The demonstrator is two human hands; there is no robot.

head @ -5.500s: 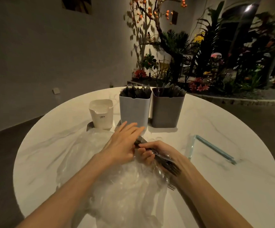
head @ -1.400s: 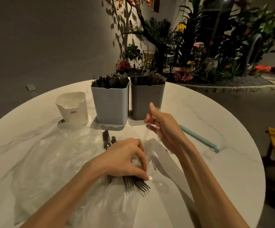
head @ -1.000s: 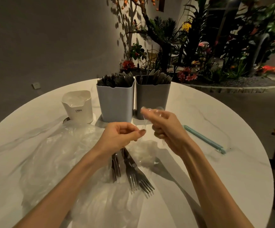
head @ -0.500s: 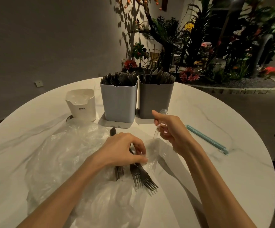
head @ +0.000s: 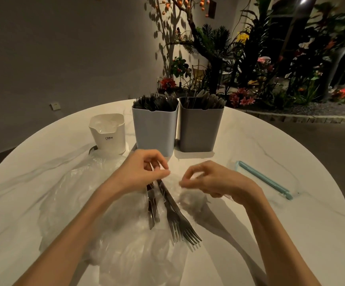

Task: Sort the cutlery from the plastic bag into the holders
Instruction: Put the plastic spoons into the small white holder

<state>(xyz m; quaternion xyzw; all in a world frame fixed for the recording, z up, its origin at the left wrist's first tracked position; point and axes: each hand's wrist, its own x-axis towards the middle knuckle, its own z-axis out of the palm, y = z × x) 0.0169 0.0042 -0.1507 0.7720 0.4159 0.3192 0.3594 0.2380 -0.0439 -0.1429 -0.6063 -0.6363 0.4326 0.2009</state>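
Note:
A crumpled clear plastic bag [head: 80,203] lies on the round white table [head: 270,234]. Dark metal forks [head: 177,223] lie on the bag with their tines toward me. My left hand [head: 140,170] hovers above their handles, thumb and forefinger pinching a small clear plastic spoon [head: 167,172]. My right hand [head: 210,180] is a short gap to its right, fingers curled round clear plastic spoons that are hard to make out. Behind stand a light blue holder [head: 155,133] full of dark forks, a dark grey holder [head: 198,129] full of cutlery, and a small white holder [head: 108,134] with clear pieces inside.
A clear zip bag with a teal seal strip [head: 263,179] lies flat on the table to the right. The wall is on the left and a bed of plants [head: 250,65] stands behind the table. The floor drops away on the right.
My left hand has lifted off the forks with a clear piece pinched and moved toward my right hand. My right hand has come down and left, closer to the bag.

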